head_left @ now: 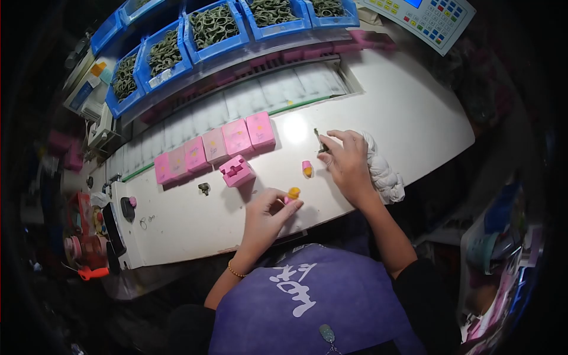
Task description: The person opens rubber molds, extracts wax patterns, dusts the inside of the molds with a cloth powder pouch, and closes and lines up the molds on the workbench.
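Note:
My left hand [265, 214] is closed, pinching a small pink-and-yellow piece [293, 193] between thumb and fingers above the white table. My right hand [350, 168] pinches a small dark green piece [322, 144] at its fingertips; its exact shape is partly hidden by the fingers. Between the hands, another small pink-and-yellow piece [307, 169] lies on the table. Left of it stands a pink block [238, 171] with a notched recess in its top. Beyond my right wrist lies a bundle of twisted white cloth [384, 171].
Several marked pink blocks [195, 155] stand in a row behind. A dark green lump [204, 189] lies to the left. Blue bins [216, 50] full of dark green ring-like pieces line the back shelf. A keypad panel [435, 23] is at the upper right, an orange-handled tool [93, 273] far left.

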{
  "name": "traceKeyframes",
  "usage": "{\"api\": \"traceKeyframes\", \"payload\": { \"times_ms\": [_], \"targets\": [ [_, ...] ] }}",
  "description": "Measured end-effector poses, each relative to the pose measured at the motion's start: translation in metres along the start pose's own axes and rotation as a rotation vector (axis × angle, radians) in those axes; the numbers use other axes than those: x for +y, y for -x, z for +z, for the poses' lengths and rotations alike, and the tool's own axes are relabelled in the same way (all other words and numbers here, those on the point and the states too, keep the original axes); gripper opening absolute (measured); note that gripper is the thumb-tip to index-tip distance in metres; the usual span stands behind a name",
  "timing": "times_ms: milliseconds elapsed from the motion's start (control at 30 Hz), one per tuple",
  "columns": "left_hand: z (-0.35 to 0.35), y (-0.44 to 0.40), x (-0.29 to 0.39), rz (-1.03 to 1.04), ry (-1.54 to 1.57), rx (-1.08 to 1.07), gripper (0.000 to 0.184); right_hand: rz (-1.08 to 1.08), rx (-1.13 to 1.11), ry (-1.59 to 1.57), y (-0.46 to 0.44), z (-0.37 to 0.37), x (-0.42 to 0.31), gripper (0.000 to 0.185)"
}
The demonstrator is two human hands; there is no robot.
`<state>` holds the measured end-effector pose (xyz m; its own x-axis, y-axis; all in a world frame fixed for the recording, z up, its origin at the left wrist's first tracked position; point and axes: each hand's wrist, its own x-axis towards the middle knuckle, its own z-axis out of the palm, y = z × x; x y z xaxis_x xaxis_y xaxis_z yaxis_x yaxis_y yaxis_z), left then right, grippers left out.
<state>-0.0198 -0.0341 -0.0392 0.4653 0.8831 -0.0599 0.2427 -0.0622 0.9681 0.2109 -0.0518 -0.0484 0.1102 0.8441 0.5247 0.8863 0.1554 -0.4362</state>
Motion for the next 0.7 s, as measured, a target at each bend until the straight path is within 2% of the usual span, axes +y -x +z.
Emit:
{"api": "traceKeyframes", "payload": {
  "times_ms": [33,133,267,333,367,433,467,533,633,700],
  "targets": [
    [-0.003,-0.002,0.002,-0.004,0.0,0.006,0.022,-0.059,0.0,0.146,0.001,-0.002,-0.007,0.036],
    [-0.008,-0.004,0.004,0.127,-0.267,0.084,0.023,-0.133,-0.108,0.193,0.004,0.004,-0.023,0.034],
    [-0.012,-0.002,0.006,0.119,-0.273,0.106,0.022,-0.157,-0.178,0.151,0.011,0.008,-0.024,0.032],
    [-0.013,-0.001,0.005,0.064,-0.127,0.103,0.016,-0.115,-0.318,-0.043,0.014,0.008,-0.021,0.029],
    [-0.013,0.0,0.005,0.063,-0.126,0.105,0.016,-0.117,-0.32,-0.043,0.015,0.007,-0.023,0.029],
    [-0.013,0.0,0.007,0.053,-0.121,0.116,0.017,0.107,-0.256,-0.422,0.015,0.001,-0.031,0.022],
    [-0.013,0.0,0.01,0.053,-0.118,0.118,0.017,0.106,-0.259,-0.42,0.015,-0.003,-0.038,0.022],
    [-0.013,0.001,0.015,0.094,-0.124,0.119,0.018,0.374,-0.278,-1.031,0.018,-0.008,-0.052,0.018],
    [-0.011,0.003,0.015,0.139,0.029,0.145,0.02,0.344,-0.284,-1.09,0.022,-0.005,-0.06,0.018],
    [-0.012,0.005,0.015,0.139,0.046,0.139,0.02,0.424,-0.292,-1.192,0.024,-0.006,-0.062,0.02]
  ]
}}
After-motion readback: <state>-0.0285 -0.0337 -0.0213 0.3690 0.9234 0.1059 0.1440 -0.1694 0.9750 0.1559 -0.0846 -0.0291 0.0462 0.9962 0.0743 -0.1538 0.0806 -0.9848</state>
